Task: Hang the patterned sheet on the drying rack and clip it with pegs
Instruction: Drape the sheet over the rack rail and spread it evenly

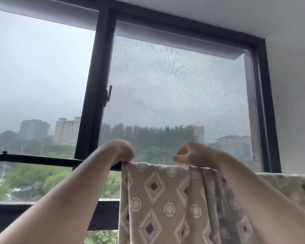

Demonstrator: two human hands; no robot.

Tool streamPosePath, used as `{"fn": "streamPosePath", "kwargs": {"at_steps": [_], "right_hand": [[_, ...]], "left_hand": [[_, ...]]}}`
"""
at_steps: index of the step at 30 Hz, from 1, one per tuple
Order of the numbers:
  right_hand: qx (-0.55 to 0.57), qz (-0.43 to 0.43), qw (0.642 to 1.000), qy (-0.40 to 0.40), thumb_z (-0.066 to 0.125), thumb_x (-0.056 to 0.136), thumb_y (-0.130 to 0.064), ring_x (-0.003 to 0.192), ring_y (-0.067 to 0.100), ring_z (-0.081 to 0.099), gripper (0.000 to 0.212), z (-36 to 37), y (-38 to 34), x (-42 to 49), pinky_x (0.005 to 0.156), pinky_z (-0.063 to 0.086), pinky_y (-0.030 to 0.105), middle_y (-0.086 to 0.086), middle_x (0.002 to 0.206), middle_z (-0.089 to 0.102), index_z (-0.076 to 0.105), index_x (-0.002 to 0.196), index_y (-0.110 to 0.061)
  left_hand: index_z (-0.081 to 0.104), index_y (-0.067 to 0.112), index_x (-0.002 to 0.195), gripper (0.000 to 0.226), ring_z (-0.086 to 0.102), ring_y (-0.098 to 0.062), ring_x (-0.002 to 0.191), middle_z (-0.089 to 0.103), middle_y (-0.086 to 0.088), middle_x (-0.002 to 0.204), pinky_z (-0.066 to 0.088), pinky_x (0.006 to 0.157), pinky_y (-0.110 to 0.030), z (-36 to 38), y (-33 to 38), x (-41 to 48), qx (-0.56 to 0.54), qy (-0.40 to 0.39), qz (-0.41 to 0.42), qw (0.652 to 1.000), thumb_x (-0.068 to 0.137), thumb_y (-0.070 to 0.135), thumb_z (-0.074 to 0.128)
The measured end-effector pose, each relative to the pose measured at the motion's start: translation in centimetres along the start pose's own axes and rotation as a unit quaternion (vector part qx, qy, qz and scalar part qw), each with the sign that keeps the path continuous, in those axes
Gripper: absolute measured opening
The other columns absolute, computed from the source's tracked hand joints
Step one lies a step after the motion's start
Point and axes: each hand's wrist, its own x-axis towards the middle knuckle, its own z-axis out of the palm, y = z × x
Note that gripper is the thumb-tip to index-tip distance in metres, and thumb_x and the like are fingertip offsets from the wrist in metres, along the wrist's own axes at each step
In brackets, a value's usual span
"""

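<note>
While both arms are reaching up toward the window (pixel 174 81), the sheet (pixel 158 199) is hanging over the black rail (pixel 42 158) of the rack, draped down the near side in loose folds. The left hand (pixel 122 151) is curling down over the rail at the sheet's left top corner, fingers clenched there; whether they are gripping cloth, rail or both, I cannot tell. The right hand (pixel 190 153) is hovering at the top edge further right, thumb and fingers drawn together in a pinch just above the fold; it is blurred, so I cannot tell whether it is grasping cloth or anything else. More patterned cloth is lying along the rail to the far right. The rail's left stretch is showing bare.
</note>
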Motion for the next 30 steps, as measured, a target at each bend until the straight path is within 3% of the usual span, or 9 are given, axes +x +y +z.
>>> {"fn": "streamPosePath", "kwargs": {"at_steps": [3,10,12,14,16,18,26,28,30], "right_hand": [[0.008,-0.047,0.997,-0.059,0.054,0.093,-0.057,0.052,0.001,0.050,0.042,1.2,-3.1,-2.3,0.052,0.040,0.021,-0.010,0.060,0.059,0.065,0.071,-0.023],[-0.081,-0.065,0.994,0.019,0.048,0.087,-0.067,0.072,0.012,0.063,0.049,2.8,-3.8,-2.9,0.070,0.051,0.038,-0.004,0.069,0.063,0.065,0.080,-0.022],[-0.080,-0.070,0.994,0.020,0.046,0.088,-0.068,0.070,0.010,0.061,0.047,2.7,-3.4,-2.9,0.069,0.050,0.035,-0.004,0.070,0.063,0.063,0.078,-0.025],[-0.084,-0.074,0.993,0.029,0.043,0.087,-0.071,0.069,0.008,0.061,0.048,2.8,-2.9,-2.9,0.069,0.049,0.035,-0.006,0.069,0.063,0.062,0.079,-0.028],[-0.083,-0.072,0.993,0.036,0.039,0.085,-0.074,0.070,0.008,0.061,0.051,2.9,-2.4,-2.8,0.070,0.050,0.036,-0.007,0.069,0.062,0.061,0.081,-0.029],[-0.083,-0.072,0.993,0.042,0.037,0.083,-0.077,0.070,0.007,0.060,0.051,3.0,-2.0,-2.7,0.070,0.050,0.036,-0.009,0.068,0.061,0.060,0.078,-0.032],[-0.082,-0.079,0.992,0.054,0.037,0.080,-0.078,0.060,0.005,0.055,0.055,3.4,-2.3,-2.4,0.064,0.047,0.035,-0.010,0.060,0.057,0.059,0.074,-0.028],[-0.081,-0.077,0.992,0.057,0.035,0.076,-0.080,0.059,0.006,0.055,0.060,3.5,-2.2,-2.2,0.064,0.048,0.038,-0.009,0.060,0.057,0.060,0.076,-0.025],[-0.077,-0.074,0.992,0.061,0.036,0.074,-0.080,0.057,0.006,0.053,0.061,3.6,-2.1,-2.2,0.063,0.048,0.039,-0.008,0.059,0.055,0.059,0.076,-0.024]], "left_hand": [[0.056,0.001,0.090,0.018,0.052,-0.014,0.066,0.055,-0.010,0.083,0.044,0.056,-0.021,0.2,-0.2,0.6,0.019,0.026,0.013,0.999,0.091,-0.001,0.038],[0.063,0.002,0.099,0.026,0.051,-0.014,0.064,0.055,-0.006,0.088,0.040,0.057,-0.023,-2.4,-3.7,0.5,0.221,0.044,0.011,0.974,0.086,0.001,0.040],[0.055,0.007,0.077,0.017,0.047,-0.012,0.057,0.053,-0.004,0.073,0.035,0.048,-0.022,-2.9,-4.5,0.2,0.166,0.079,0.023,0.983,0.083,0.000,0.041],[0.053,0.011,0.077,0.013,0.047,-0.011,0.059,0.055,0.000,0.072,0.035,0.048,-0.023,-2.0,-4.9,-0.8,0.074,0.226,0.093,0.967,0.085,0.005,0.045],[0.055,0.017,0.082,0.007,0.053,-0.013,0.068,0.060,0.004,0.076,0.040,0.059,-0.028,0.7,-5.7,-3.1,-0.059,0.395,0.173,0.900,0.086,0.011,0.053],[0.058,0.021,0.076,0.010,0.056,-0.010,0.070,0.061,0.008,0.071,0.045,0.063,-0.028,4.2,-6.8,-5.6,-0.170,0.448,0.212,0.852,0.083,0.014,0.061],[0.072,0.024,0.076,0.023,0.070,-0.007,0.069,0.073,0.010,0.075,0.055,0.063,-0.025,10.4,-7.6,-6.5,-0.383,0.260,0.176,0.869,0.080,0.001,0.068],[0.071,0.020,0.084,0.017,0.071,-0.012,0.070,0.074,0.005,0.079,0.055,0.062,-0.030,10.5,-7.5,-6.5,-0.442,0.237,0.187,0.845,0.076,0.005,0.072],[0.066,0.011,0.097,0.029,0.070,-0.023,0.071,0.074,-0.009,0.084,0.054,0.059,-0.034,10.4,-7.3,-6.6,-0.594,0.133,0.184,0.772,0.068,0.009,0.072]]}}
